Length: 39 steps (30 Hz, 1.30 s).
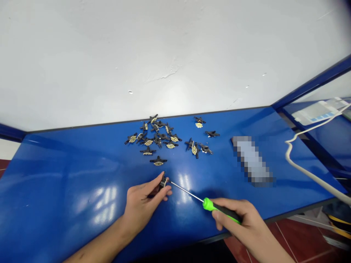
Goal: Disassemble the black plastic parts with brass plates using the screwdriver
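Observation:
Between the thumb and fingers of my left hand (148, 197) is a small black plastic part (163, 182) with a light-coloured face turned to the right. My right hand (241, 219) is closed round the green and black handle of a screwdriver (189, 193). Its thin metal shaft points left, and the tip meets or nearly meets the part's face; whether a screw sits there is too small to tell. Just beyond my left hand lies a similar black part with a brass-coloured round plate (158, 161).
Several more such parts (171, 144) are heaped toward the back of the blue table (82, 164), with a smaller group (194, 149) to their right. A blurred-out flat object (252, 160) lies at the right. A white cable (307, 175) runs along the right side. Behind the table stands a white wall (164, 54).

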### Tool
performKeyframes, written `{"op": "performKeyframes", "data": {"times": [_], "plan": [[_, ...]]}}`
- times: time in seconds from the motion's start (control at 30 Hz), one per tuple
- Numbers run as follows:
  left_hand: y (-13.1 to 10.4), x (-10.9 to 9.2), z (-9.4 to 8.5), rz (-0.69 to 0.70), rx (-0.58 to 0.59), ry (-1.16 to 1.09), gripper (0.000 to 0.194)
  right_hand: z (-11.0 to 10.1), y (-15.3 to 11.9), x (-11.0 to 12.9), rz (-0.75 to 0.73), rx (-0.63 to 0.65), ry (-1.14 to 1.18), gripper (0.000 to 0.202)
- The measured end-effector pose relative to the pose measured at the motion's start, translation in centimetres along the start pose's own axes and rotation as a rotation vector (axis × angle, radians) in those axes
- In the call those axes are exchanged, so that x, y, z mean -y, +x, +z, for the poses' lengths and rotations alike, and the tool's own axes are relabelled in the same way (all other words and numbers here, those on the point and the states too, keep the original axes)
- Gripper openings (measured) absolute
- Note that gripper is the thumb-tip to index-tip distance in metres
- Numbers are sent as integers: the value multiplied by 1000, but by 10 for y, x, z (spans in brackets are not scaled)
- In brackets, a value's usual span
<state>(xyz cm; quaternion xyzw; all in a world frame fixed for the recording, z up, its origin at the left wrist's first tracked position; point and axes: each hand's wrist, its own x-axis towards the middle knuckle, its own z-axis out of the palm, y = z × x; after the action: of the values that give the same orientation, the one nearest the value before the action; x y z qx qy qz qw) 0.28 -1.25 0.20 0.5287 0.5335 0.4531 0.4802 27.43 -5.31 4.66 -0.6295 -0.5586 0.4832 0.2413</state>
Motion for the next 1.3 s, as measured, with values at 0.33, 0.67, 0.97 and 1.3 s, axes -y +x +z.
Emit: {"op": "performKeyframes", "data": {"times": [0.33,0.67,0.97,1.3], "plan": [[-2,5,-3,161,14,200,40,-7,13,11,162,193,149,49],[-4,16,-8,246,-11,216,46,-8,21,-3,509,215,523,50],[-6,21,-12,355,-40,318,58,-4,23,-9,681,151,689,45],[-1,11,-10,456,20,359,64,-10,27,-4,377,344,475,55]]}}
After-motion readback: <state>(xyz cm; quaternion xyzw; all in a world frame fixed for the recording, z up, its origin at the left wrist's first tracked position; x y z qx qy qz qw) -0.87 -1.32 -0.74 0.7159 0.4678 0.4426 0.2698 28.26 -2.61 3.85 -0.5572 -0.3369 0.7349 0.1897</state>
